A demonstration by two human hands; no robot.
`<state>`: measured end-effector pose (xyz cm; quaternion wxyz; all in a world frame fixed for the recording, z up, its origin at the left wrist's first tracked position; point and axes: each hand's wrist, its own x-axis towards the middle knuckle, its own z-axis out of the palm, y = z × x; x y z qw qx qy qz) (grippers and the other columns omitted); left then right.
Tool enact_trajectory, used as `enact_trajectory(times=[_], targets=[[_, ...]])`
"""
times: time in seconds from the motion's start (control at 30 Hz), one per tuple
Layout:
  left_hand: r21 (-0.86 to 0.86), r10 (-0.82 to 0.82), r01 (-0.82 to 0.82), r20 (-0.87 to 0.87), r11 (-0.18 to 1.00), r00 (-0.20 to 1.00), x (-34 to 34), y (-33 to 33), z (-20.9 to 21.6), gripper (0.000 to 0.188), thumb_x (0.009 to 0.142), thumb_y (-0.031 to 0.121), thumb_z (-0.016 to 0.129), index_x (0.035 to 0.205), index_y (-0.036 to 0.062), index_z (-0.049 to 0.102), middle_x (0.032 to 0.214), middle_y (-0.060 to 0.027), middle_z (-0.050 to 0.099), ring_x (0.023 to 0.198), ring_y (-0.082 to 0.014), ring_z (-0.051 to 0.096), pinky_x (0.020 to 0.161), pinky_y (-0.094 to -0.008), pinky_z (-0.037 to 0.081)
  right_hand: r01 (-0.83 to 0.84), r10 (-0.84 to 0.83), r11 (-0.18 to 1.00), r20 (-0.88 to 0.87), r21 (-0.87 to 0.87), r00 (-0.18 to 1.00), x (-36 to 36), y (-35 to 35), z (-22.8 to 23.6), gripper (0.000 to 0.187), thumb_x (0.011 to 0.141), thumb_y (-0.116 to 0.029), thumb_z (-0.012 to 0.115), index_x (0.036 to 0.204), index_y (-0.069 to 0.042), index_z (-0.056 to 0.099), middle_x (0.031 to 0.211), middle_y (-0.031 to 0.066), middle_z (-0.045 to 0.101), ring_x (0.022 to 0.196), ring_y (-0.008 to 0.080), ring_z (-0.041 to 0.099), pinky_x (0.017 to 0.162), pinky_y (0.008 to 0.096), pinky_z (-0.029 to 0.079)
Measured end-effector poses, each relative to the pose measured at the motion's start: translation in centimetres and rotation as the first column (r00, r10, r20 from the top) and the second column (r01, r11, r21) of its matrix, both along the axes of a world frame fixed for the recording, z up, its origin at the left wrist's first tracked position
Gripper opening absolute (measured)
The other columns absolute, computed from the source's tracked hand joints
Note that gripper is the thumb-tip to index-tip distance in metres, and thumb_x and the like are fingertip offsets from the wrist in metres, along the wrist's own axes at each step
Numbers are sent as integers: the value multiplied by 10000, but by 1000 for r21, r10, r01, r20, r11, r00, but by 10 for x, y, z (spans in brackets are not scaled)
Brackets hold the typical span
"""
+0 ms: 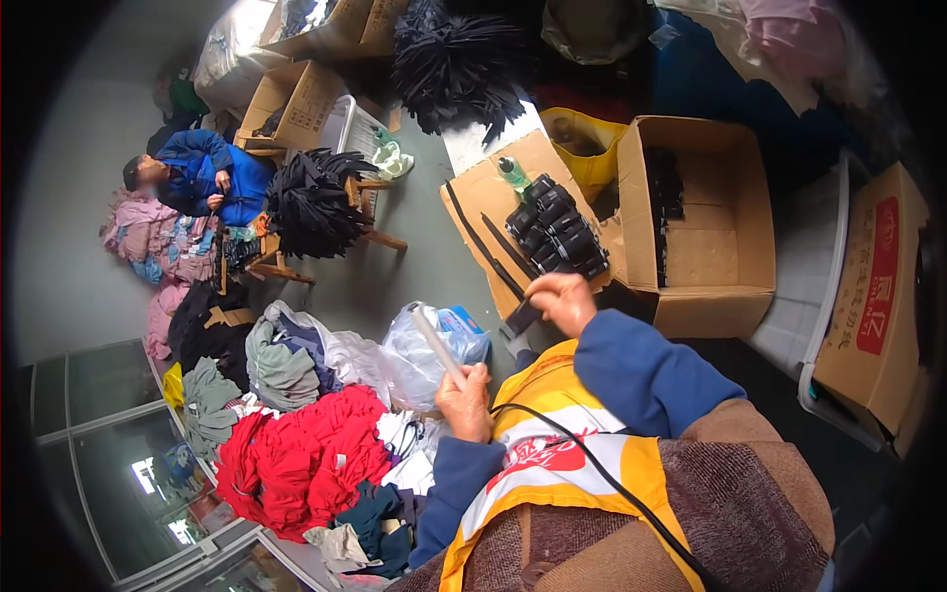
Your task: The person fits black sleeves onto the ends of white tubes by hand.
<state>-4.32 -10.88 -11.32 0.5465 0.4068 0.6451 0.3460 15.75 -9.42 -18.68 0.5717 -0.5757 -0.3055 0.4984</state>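
Observation:
My left hand point(464, 403) is closed around a slim pale grey stick point(436, 340), which points up and away from me. To its right, my right hand point(564, 302) pinches a black fabric strip point(520, 319) near its end. Just beyond, two long black strips point(493, 247) lie on a flat cardboard sheet point(472, 187). Several black rolled bundles point(554, 229) are packed together on the same sheet, beside a small bottle of green liquid point(513, 173).
An open carton point(720, 217) with black rolls stands on the right, behind it a yellow bag point(582, 148). A black strip heap point(459, 69) lies at the back. Red clothes point(306, 459) and a plastic bag point(419, 355) are at left. A co-worker point(217, 178) sits far left.

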Motion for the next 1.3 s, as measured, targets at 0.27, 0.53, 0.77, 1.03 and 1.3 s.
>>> enact_trajectory(times=[0.27,0.53,0.77,1.03,1.3], targets=[[-85,-28,21,-84,996,996,-16,-15,-5,142,784,134,664,772,42,557,589,2,518,433,-63,431,394,-205,325,396,-327,903,331,-168,885,92,29,-152,189,763,28,522,887,-39,648,723,40,603,559,94,516,509,240,449],[-286,-15,-37,-175,958,984,-32,-35,-32,116,791,101,643,775,21,561,556,12,485,426,-62,416,389,-203,314,458,-339,875,476,-157,811,93,65,-195,150,748,34,540,850,-16,638,739,92,627,721,163,590,690,271,456],[-375,20,-82,-165,923,986,-47,-35,-49,98,785,60,639,814,23,552,594,2,510,435,-61,424,390,-195,319,542,-421,839,574,-48,702,87,65,-215,133,736,24,581,846,-36,627,800,122,623,790,252,610,713,312,468],[-448,-4,-52,-123,893,992,-83,-20,-61,85,796,69,624,819,45,546,620,-3,532,444,-64,431,390,-199,323,666,-435,745,743,-20,509,37,49,-157,247,752,-53,601,993,-30,551,914,122,549,803,282,563,740,358,456],[-539,13,2,24,842,1000,-114,3,-79,86,798,43,625,831,18,550,656,-26,553,466,-62,454,398,-188,342,160,39,897,434,-412,900,-95,31,-193,309,724,-49,601,1025,-6,548,981,162,552,877,294,587,751,344,477]])
